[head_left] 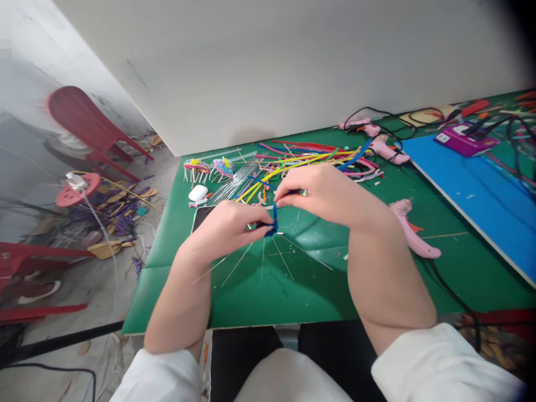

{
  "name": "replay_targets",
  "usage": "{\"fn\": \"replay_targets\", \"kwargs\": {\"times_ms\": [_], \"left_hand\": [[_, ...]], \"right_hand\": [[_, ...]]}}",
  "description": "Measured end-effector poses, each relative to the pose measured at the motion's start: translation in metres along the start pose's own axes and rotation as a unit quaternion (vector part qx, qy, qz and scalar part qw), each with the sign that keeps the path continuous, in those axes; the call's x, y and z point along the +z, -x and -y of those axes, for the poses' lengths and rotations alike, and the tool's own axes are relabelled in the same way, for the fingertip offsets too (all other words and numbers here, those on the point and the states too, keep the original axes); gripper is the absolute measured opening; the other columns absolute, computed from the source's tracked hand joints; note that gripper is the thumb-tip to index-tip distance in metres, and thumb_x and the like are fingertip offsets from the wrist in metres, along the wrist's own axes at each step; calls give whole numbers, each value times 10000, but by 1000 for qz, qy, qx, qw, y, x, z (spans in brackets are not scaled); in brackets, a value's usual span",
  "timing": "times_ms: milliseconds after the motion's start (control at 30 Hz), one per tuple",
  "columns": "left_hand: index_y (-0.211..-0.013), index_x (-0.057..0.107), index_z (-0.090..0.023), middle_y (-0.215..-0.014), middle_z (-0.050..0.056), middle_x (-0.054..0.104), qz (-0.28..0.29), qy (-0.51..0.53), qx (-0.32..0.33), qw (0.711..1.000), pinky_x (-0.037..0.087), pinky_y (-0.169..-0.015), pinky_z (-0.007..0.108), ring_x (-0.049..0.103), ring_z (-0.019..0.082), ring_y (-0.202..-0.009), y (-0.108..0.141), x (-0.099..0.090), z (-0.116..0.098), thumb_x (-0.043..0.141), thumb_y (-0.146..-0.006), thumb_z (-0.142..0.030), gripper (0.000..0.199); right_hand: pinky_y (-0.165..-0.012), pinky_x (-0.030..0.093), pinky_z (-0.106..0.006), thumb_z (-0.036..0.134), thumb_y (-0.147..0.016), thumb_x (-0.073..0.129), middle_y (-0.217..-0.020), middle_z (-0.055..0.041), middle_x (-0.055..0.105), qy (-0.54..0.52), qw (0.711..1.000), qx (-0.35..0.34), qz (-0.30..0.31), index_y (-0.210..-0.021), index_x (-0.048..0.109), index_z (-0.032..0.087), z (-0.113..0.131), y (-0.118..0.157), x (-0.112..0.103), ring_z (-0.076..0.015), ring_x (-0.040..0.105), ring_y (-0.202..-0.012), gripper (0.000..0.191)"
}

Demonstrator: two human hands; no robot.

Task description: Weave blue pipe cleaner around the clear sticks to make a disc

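My left hand (232, 226) pinches a small blue bundle (271, 230) above the green table (251, 301). Thin pale rods (285, 259) fan out from that bundle toward me. A blue pipe cleaner (275, 212) rises from it toward my right hand (320, 192), whose thumb and fingers are closed on the strip. The strip's other end (260, 181) sticks out to the left past my right fingers. Part of the bundle is hidden behind my left fingers.
Loose coloured pipe cleaners (310, 159) and clear rods (237, 181) lie behind my hands. Two small colourful fringed pieces (224, 167) and a white case (198, 193) are at the left. Pink glue guns (414, 231) with black cords and a blue board (473, 190) occupy the right.
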State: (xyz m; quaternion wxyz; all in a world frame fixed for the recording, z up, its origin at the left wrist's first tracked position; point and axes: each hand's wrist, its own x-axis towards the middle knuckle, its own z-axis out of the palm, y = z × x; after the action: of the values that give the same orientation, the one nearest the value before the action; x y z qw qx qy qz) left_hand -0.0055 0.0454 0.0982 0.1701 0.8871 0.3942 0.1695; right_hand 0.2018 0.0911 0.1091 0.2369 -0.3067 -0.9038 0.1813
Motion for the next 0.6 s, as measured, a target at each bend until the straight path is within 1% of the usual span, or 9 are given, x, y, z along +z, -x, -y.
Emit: {"fn": "replay_targets", "kwargs": {"times_ms": [100, 167, 233, 267, 333, 400, 467, 533, 600], "left_hand": [[-830, 673, -207, -713, -5, 692, 5, 60, 16, 998, 458, -583, 210, 615, 101, -603, 3, -6, -4, 578, -829, -261, 109], [-827, 683, -211, -720, 1, 700, 8, 94, 19, 995, 484, -585, 208, 629, 105, -610, 4, -9, -5, 596, -817, -260, 100], [-800, 691, -206, -704, 8, 703, -5, 130, 13, 991, 505, -570, 208, 636, 111, -596, 5, -10, -7, 630, -790, -256, 80], [-782, 694, -201, -692, 11, 701, -23, 149, 4, 989, 512, -556, 209, 637, 114, -585, 6, -10, -7, 646, -773, -252, 70], [-762, 696, -193, -687, 15, 700, -87, 187, -23, 978, 521, -527, 208, 639, 116, -566, 6, -8, -8, 673, -742, -234, 51], [-762, 695, -194, -696, 12, 700, -167, 221, -59, 959, 526, -504, 202, 642, 113, -558, 6, -6, -7, 688, -719, -216, 48], [-748, 690, -197, -686, 3, 694, -235, 244, -88, 937, 530, -491, 195, 639, 106, -545, 5, -4, -6, 700, -703, -209, 47], [-717, 681, -190, -660, -4, 682, -283, 255, -106, 919, 535, -491, 196, 636, 102, -535, 4, -2, -5, 711, -690, -205, 43], [-707, 676, -182, -642, -7, 672, -312, 258, -117, 907, 543, -499, 203, 638, 104, -538, 3, -1, -4, 721, -677, -200, 57]], "right_hand": [[-631, 402, -254, 306, -788, 621, -804, 16, 690, -105, 993, 2, 47, -784, 710, 240, -10, 4, -10, -133, 596, -732, 110], [-615, 409, -250, 330, -777, 630, -781, 17, 691, -140, 989, 9, 57, -784, 714, 244, -12, 5, -11, -128, 598, -709, 120], [-601, 408, -246, 323, -782, 621, -753, 11, 684, -159, 986, 15, 55, -783, 713, 225, -12, 2, -9, -117, 590, -677, 135], [-595, 406, -244, 318, -785, 615, -745, 4, 680, -165, 985, 16, 49, -780, 709, 209, -12, 0, -7, -113, 585, -666, 144], [-589, 401, -240, 313, -789, 610, -743, -10, 673, -170, 985, 9, 39, -771, 697, 177, -12, -3, -2, -108, 576, -661, 163], [-573, 389, -235, 309, -790, 613, -721, -16, 658, -169, 985, -3, 23, -748, 682, 152, -11, -4, 0, -99, 555, -645, 176], [-560, 374, -233, 288, -792, 614, -693, -12, 642, -160, 987, -1, 5, -729, 668, 146, -10, -3, -1, -93, 533, -627, 164], [-557, 364, -236, 259, -791, 612, -676, -7, 630, -145, 989, 18, -7, -722, 658, 150, -9, -1, -5, -94, 523, -622, 137], [-563, 359, -242, 239, -789, 609, -671, -6, 624, -134, 990, 35, -7, -721, 652, 154, -8, 1, -8, -99, 522, -626, 117]]}}
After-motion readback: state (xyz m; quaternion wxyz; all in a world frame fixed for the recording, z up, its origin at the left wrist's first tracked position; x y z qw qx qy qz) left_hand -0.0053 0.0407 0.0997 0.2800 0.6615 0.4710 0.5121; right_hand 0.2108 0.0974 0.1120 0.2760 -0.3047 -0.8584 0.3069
